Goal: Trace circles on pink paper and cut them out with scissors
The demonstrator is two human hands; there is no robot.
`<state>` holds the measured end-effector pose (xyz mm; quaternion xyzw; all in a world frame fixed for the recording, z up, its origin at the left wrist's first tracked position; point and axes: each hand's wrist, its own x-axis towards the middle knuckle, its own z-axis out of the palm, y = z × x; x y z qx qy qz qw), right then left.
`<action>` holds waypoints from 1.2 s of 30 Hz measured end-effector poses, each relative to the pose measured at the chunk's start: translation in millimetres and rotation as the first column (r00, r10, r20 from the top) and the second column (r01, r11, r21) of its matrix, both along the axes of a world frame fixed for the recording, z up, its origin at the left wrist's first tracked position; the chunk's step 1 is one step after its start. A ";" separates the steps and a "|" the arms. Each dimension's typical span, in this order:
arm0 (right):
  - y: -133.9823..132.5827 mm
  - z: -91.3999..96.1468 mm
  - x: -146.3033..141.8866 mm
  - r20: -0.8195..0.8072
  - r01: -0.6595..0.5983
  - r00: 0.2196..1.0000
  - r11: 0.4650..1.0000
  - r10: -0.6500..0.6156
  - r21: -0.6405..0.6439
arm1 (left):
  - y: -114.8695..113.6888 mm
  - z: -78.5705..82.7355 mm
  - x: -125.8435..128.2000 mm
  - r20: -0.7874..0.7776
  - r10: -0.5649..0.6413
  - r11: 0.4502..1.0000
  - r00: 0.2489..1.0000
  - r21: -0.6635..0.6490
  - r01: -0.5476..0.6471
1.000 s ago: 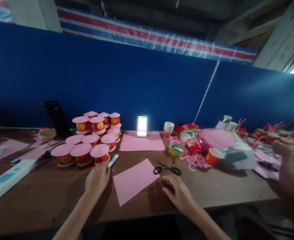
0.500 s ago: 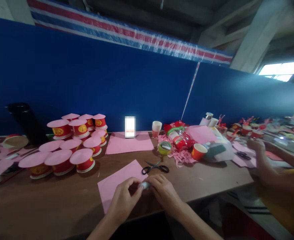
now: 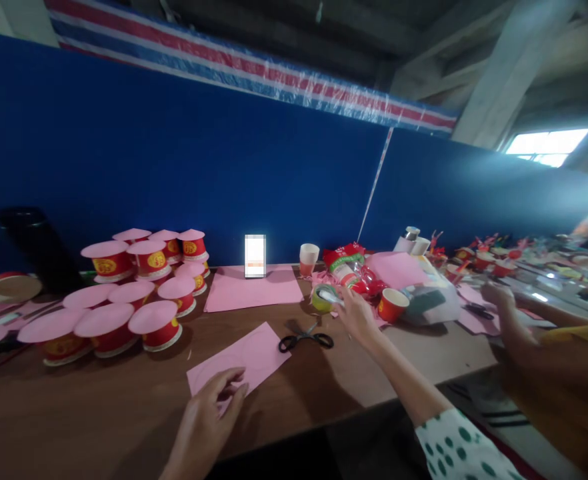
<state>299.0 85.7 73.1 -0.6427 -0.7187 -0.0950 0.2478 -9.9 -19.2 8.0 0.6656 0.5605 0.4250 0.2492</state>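
Note:
My left hand is over the near edge of a pink paper sheet marked with a faint curved outline. Its fingers are loosely curled and apart, holding nothing I can see. Out to the right, my right hand reaches to a greenish-yellow tape roll. Its fingers are closed on a small whitish tube, held at the top of the roll; the fingers partly cover it. Between the hands, scissors with black handles lie spread on the table beside the sheet.
Red paper-cup pieces with pink conical tops stand grouped at left. Behind are a stack of pink paper, a bright blurred screen and a white-and-red cup. A red package and an orange cup sit right, near a co-worker's arm.
My hands, together over the table before, have parted. The right has gone forward and right to the tape roll with the whitish tube; the left has drawn back left and opened.

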 end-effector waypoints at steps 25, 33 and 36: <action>-48.3 -60.1 -19.3 0.101 -0.225 0.966 0.967 0.237 -0.117 | -22.0 -23.2 -48.9 -0.529 0.112 0.946 0.841 0.315 0.072; -43.9 -76.2 -19.5 0.006 -0.158 0.987 0.987 0.158 -0.009 | -24.0 -23.8 -47.2 -0.542 0.127 0.938 0.831 0.338 0.078; -43.4 -84.6 -16.9 -0.103 -0.125 0.986 0.991 0.129 0.052 | -24.4 -24.7 -46.0 -0.554 0.142 0.941 0.820 0.333 0.063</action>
